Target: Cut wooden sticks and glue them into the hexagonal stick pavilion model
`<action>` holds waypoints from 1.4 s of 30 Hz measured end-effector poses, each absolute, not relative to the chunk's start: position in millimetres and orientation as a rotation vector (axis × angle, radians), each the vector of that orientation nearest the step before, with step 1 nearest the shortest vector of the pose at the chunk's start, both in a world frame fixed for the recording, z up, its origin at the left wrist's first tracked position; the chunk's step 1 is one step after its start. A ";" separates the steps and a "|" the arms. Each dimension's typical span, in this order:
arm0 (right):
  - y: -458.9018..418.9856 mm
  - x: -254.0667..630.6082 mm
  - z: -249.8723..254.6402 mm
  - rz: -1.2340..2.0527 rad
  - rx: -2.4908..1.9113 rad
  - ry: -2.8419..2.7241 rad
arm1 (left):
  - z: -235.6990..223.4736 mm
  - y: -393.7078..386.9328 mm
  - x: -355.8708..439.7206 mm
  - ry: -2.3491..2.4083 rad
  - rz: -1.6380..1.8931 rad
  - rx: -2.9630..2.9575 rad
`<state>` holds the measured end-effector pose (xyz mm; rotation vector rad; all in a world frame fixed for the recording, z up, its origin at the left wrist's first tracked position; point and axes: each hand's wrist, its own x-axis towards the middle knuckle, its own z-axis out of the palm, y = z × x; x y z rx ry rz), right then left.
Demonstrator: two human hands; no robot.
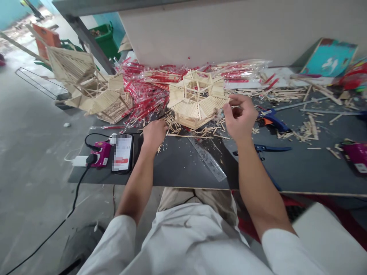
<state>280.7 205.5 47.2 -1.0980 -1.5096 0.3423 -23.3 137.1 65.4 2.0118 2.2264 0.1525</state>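
In the middle of the table stands a model pavilion (197,105) made of thin wooden sticks, with a ring-shaped sloping roof open at the top. My right hand (242,116) is curled at its right side, thumb and forefinger closed at the roof's edge. My left hand (155,134) lies low at the front left of the model, over short cut sticks (173,126). Its fingers are bent together and their tips are partly hidden, so what they hold does not show. Between my arms lies a clear plastic ruler (210,162).
Left are another stick model (100,93), a phone (122,152) and a purple power adapter (102,154) with cables. Plastic-wrapped sticks (149,89) line the wall. To the right lie a blue glue gun (273,120), blue-handled pliers (272,148) and scattered stick offcuts (311,130).
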 end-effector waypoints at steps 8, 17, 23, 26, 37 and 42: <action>195.4 277.8 60.5 0.801 -0.872 -1.516 | 58.8 137.0 -25.6 2.176 -0.020 1.934; 163.3 260.6 81.5 1.442 -0.740 -1.724 | 54.1 130.7 -28.1 1.966 0.302 2.014; 150.3 217.1 66.1 1.605 -0.854 -1.468 | 66.0 131.9 -9.9 1.095 0.912 1.502; 145.9 208.5 64.9 1.702 -0.849 -1.362 | 64.2 131.5 0.9 1.018 1.012 1.324; 151.6 203.7 46.0 1.761 -0.982 -1.243 | 55.2 135.1 1.4 1.130 1.018 1.249; 156.6 206.7 44.5 1.837 -0.988 -1.159 | 50.2 133.9 8.5 1.180 1.086 1.253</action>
